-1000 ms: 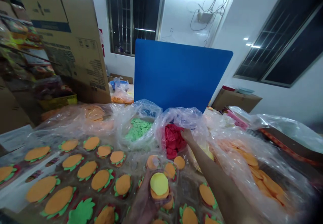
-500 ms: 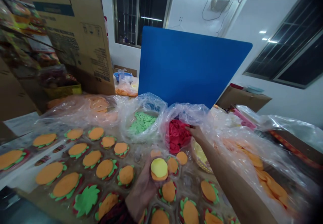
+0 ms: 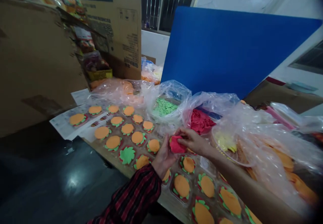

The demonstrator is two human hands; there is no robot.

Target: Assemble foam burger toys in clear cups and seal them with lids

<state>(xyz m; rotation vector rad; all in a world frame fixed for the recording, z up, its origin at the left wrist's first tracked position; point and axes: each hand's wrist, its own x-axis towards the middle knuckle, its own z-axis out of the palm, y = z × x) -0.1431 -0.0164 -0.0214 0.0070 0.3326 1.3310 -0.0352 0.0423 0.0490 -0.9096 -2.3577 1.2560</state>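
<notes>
My left hand (image 3: 163, 156), in a red-and-black plaid sleeve, is raised over the table with its fingers curled under a small stack topped by a red foam piece (image 3: 176, 145). My right hand (image 3: 193, 140) pinches the same red piece from the right, pressing it onto the stack. Just behind the hands sits a clear plastic bag of red pieces (image 3: 202, 121). Beside it stands a bag of green pieces (image 3: 165, 106). Below the hands lie rows of orange discs on green leaf shapes (image 3: 127, 129), and one bare green leaf shape (image 3: 127, 154).
A blue board (image 3: 232, 49) stands upright behind the bags. Large cardboard boxes (image 3: 118, 25) rise at the left. Bags of orange pieces (image 3: 290, 170) and yellow pieces (image 3: 224, 141) lie at the right. The table edge (image 3: 111, 161) runs diagonally, with dark floor (image 3: 50, 183) at lower left.
My right hand came out of the red bag with a red piece and brought it onto the stack in my left hand, covering the yellow disc. The view swung left and down.
</notes>
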